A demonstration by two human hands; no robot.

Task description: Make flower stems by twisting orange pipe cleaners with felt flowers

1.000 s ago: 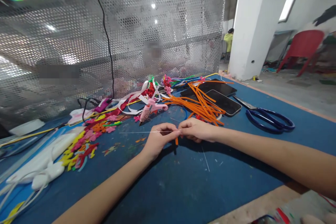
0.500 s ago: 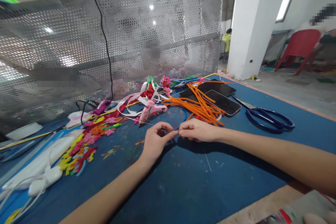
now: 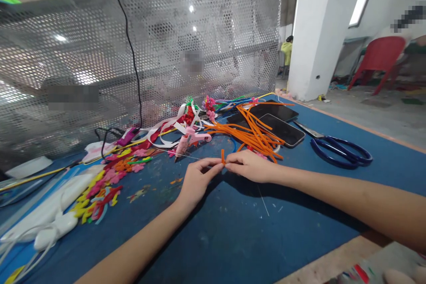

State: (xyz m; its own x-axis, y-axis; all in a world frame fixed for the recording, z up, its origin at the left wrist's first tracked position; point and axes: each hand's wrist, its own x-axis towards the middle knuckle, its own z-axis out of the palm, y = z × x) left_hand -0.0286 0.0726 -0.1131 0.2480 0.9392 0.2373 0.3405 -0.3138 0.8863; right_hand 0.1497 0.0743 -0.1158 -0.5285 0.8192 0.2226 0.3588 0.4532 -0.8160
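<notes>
We observe the left hand [image 3: 195, 181] and right hand [image 3: 250, 167] meeting above the blue surface [image 3: 233, 239], the fingers of both pinched closed on a short orange piece [image 3: 222, 156] standing upright between them. We note orange strips [image 3: 261, 142] just beyond, scissors [image 3: 325, 139] farther right.

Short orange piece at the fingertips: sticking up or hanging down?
Up: the orange piece rises above where the left hand and right hand pinch it.

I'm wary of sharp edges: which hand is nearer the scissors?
Right. The right hand is left of the scissors, across a gap; the left hand is farther left, on the right hand's far side from them.
</notes>
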